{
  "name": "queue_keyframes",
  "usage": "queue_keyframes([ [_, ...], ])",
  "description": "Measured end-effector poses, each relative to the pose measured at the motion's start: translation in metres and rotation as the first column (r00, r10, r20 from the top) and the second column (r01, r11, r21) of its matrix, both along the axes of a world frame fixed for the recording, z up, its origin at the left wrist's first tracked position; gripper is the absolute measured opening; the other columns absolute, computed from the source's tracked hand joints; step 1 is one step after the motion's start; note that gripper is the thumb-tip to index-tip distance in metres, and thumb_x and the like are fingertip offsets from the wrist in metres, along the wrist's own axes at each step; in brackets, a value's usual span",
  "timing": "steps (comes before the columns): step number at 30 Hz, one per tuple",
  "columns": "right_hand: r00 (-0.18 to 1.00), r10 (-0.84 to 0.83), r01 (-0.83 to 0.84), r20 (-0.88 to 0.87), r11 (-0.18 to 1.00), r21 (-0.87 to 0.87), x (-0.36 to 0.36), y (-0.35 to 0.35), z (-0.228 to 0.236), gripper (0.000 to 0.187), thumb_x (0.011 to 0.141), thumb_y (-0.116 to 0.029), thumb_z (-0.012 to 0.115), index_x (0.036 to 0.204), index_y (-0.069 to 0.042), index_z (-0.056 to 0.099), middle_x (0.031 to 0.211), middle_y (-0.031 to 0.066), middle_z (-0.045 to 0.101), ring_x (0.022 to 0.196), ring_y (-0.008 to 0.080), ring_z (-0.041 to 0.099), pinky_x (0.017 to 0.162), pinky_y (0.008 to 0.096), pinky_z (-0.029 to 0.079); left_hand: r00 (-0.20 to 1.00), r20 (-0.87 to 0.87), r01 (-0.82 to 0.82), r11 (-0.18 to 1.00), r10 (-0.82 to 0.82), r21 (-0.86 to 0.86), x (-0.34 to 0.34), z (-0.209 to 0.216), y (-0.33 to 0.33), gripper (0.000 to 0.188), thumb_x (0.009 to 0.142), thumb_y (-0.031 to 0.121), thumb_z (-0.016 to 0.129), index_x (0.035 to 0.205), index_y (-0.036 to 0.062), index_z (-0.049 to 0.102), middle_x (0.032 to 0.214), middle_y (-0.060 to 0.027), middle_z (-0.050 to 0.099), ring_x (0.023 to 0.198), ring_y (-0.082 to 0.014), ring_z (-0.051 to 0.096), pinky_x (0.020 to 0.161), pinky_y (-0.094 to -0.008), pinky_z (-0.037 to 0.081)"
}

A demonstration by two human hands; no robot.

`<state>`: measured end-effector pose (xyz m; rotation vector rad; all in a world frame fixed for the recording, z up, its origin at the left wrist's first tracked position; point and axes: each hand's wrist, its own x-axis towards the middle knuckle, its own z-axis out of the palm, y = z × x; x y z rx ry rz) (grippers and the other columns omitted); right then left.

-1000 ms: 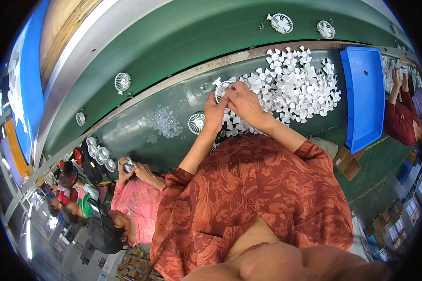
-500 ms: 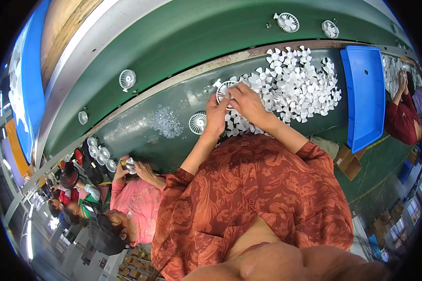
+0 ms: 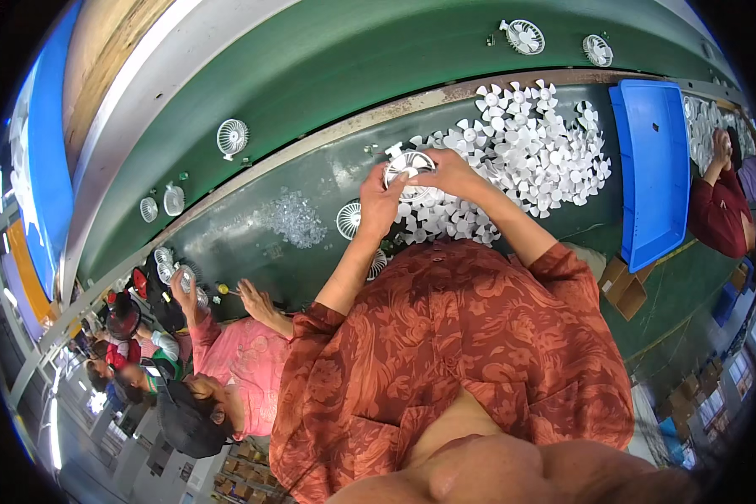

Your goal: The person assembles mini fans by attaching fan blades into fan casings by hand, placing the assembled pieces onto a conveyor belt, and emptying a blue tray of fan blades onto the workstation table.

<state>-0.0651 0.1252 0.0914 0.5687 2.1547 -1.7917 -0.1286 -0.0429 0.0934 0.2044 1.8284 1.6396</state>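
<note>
Between both my hands is a small white fan (image 3: 409, 163), a round frame with a short stem pointing away from me and blades showing inside. My left hand (image 3: 380, 200) grips its left rim, the thumb on the front. My right hand (image 3: 455, 175) closes on the right side, thumb over the blades. To the right, a heap of white fan blades (image 3: 554, 155) spreads over the dark green worktop. A white round fan grille (image 3: 348, 220) lies left of my left wrist, and another grille (image 3: 378, 265) is partly hidden behind my left forearm.
Small clear plastic pieces (image 3: 297, 220) lie left on the worktop. Beyond a ledge, a green conveyor belt (image 3: 353, 63) carries several white fans. A blue tray (image 3: 653, 181) stands at right. A co-worker in pink (image 3: 239, 361) works at left; another in dark red (image 3: 718, 210) is at right.
The fan in my hands now faces up more, its blades showing, and my right fingers have shifted to its side. Fans on the belt moved slightly right. The pink-clad co-worker's hands came apart.
</note>
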Motion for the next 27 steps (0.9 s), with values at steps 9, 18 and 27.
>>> queue_keyframes([
  [9, 0.997, -0.072, 0.075, 0.025, 0.971, -0.225, 0.018, -0.014, -0.032, 0.029, 0.077, -0.015, 0.074, 0.102, -0.001, 0.066, 0.084, 0.0026, 0.067, 0.077, 0.0083, 0.056, 0.072, 0.0265, 0.047, 0.979, 0.174, 0.129, 0.985, -0.108, -0.112, -0.008, -0.019, -0.010, 0.022, 0.085, 0.009, 0.064, 0.102, -0.0046, 0.060, 0.087, -0.0069, 0.065, 0.076, -0.0099, 0.056, 0.067, -0.0261, 0.047],
  [18, 0.912, -0.384, 0.395, -0.143, 0.917, 0.053, -0.043, 0.067, -0.040, 0.032, 0.074, -0.026, 0.074, 0.090, 0.000, 0.064, 0.074, 0.0111, 0.065, 0.063, 0.0194, 0.061, 0.055, 0.0305, 0.048, 0.904, -0.351, 0.039, 0.862, -0.246, -0.505, -0.049, -0.028, -0.062, 0.036, 0.084, 0.019, 0.066, 0.111, -0.0023, 0.057, 0.088, -0.0151, 0.066, 0.079, -0.0232, 0.064, 0.071, -0.0351, 0.051],
  [27, 0.988, 0.090, -0.153, 0.124, 0.617, 0.772, 0.004, 0.038, -0.044, 0.024, 0.073, -0.020, 0.064, 0.089, -0.003, 0.058, 0.087, 0.0161, 0.065, 0.083, 0.0337, 0.064, 0.071, 0.0441, 0.051, 0.632, -0.279, 0.089, 0.425, -0.723, -0.901, -0.027, -0.050, -0.128, 0.026, 0.080, 0.018, 0.063, 0.099, 0.0014, 0.056, 0.095, -0.0211, 0.063, 0.085, -0.0409, 0.062, 0.074, -0.0475, 0.050],
])
